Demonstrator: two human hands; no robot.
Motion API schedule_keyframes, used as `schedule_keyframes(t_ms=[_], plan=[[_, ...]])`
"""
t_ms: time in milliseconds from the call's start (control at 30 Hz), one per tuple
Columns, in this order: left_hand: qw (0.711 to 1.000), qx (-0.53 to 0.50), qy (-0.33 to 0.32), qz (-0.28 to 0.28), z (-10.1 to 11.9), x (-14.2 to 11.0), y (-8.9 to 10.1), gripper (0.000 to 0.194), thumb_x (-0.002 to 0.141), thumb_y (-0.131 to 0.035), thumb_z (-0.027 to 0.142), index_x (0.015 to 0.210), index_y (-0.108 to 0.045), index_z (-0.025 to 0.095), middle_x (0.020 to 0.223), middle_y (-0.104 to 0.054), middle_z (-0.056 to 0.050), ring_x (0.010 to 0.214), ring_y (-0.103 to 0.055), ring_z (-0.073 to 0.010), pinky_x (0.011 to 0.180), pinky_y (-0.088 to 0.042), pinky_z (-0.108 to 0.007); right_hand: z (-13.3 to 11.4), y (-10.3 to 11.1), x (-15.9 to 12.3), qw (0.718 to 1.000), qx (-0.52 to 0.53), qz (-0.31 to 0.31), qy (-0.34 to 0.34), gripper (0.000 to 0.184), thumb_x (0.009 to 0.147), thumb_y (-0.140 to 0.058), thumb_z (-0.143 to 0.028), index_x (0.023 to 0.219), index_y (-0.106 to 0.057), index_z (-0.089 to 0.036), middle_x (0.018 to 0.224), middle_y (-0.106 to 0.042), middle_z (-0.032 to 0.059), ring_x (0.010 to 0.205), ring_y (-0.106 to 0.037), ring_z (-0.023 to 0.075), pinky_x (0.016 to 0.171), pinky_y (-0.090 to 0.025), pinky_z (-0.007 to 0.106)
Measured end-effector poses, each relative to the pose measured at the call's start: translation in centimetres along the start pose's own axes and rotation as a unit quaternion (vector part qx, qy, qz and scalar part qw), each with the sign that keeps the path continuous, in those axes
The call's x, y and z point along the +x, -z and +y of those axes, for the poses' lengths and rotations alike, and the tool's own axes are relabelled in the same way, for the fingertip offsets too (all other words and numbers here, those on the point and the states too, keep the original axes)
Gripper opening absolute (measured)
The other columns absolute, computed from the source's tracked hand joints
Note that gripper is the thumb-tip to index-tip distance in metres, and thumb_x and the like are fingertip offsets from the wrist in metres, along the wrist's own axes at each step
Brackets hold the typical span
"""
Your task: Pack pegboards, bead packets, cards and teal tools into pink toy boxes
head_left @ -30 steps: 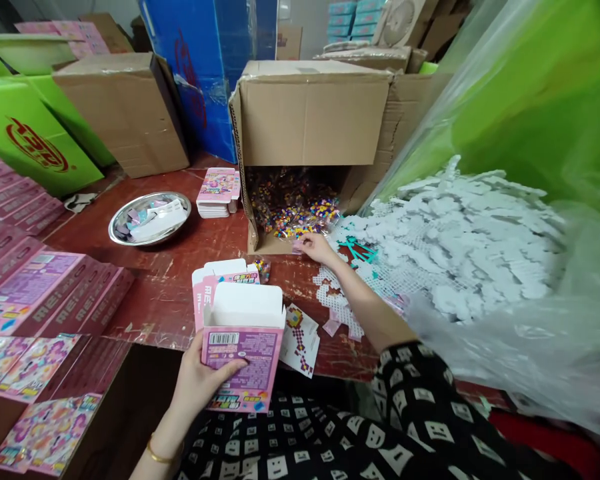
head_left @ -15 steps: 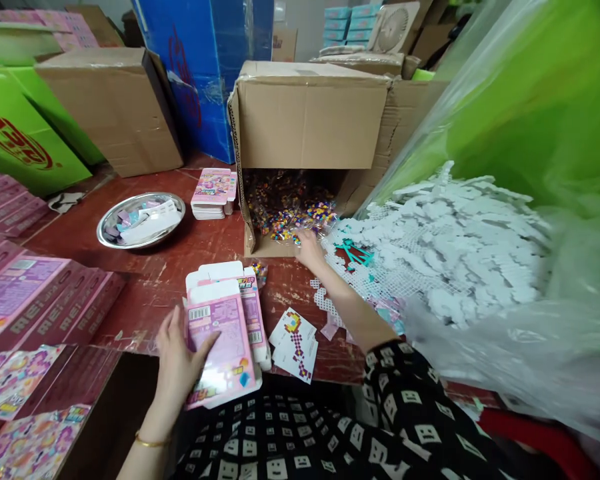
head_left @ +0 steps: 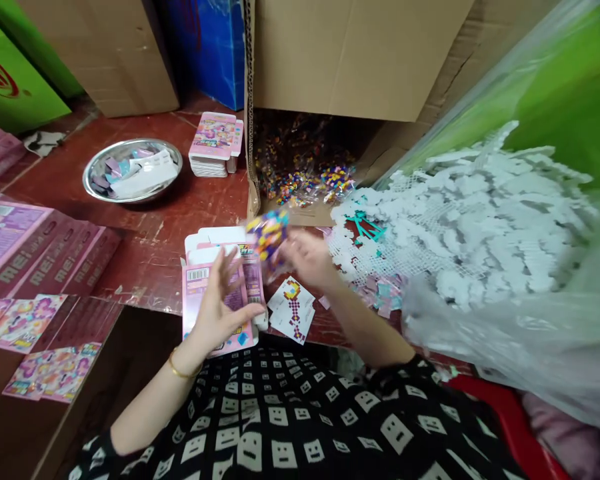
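My right hand (head_left: 310, 259) is closed on a clear bag of colourful beads (head_left: 269, 235), which is blurred by motion above the table. Fingers apart, my left hand (head_left: 224, 300) hovers over or rests lightly on a pink flat box (head_left: 194, 293) with its white end flaps open; I cannot tell whether it touches. A second pink box (head_left: 253, 283) lies partly under the first. Just right of the boxes are white cards (head_left: 294, 312) printed with a pixel-style wand.
An open carton (head_left: 350, 60) holds more bead bags (head_left: 310, 187). White plastic pieces (head_left: 490, 227) pile up at right. A metal bowl (head_left: 93, 170), a stack of small boxes (head_left: 215, 140) and rows of pink packages (head_left: 35, 247) stand at left.
My right hand has drawn back from the carton with a bag of beads, toward the boxes. My left hand has shifted right and spread its fingers. The view has tilted down.
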State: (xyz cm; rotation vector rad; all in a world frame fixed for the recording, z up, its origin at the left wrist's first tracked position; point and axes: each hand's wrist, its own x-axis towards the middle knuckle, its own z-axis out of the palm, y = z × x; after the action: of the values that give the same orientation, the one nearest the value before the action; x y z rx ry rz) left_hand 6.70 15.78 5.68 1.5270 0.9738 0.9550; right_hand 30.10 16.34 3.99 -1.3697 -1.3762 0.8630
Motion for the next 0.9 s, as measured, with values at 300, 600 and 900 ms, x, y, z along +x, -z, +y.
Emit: schedule_keyframes(t_ms=[300,600,900], plan=[[0.974,-0.100,0.200,0.020,-0.9,-0.4,0.2,0.042,0.069,-0.083,0.050,0.084,-0.073,0.012,0.075,-0.075,-0.009,0.063,-0.070,-0.0205,0.055,-0.060,-0.026,6.6,-0.9,-8.1,0.915,-0.311,0.016,-0.255,0.083,0.045,-0.097,-0.041,0.117,-0.063,-0.017,0.119,-0.064,0.0141,0.114,-0.058,0.0338,0.095,-0.046,0.045],[0.953,-0.162,0.249,0.051,-1.4,-2.5,1.7,0.068,0.060,-0.092,0.041,0.115,-0.061,0.015,0.097,-0.077,-0.008,0.069,-0.074,-0.0201,0.060,-0.062,-0.026,8.1,-0.4,-8.7,0.902,-0.348,-0.027,-0.253,0.026,0.090,-0.063,-0.032,0.069,-0.066,-0.018,0.081,-0.070,0.0073,0.080,-0.065,0.0202,0.069,-0.040,0.028],[0.950,-0.175,0.256,0.037,-0.7,-2.7,1.7,0.059,0.067,-0.088,0.042,0.111,-0.060,0.015,0.089,-0.076,-0.005,0.067,-0.073,-0.0190,0.055,-0.059,-0.024,9.2,6.0,-7.7,0.899,-0.346,0.112,-0.243,0.033,0.094,-0.050,-0.037,0.075,-0.067,-0.017,0.073,-0.068,0.0060,0.069,-0.062,0.0199,0.065,-0.045,0.028]])
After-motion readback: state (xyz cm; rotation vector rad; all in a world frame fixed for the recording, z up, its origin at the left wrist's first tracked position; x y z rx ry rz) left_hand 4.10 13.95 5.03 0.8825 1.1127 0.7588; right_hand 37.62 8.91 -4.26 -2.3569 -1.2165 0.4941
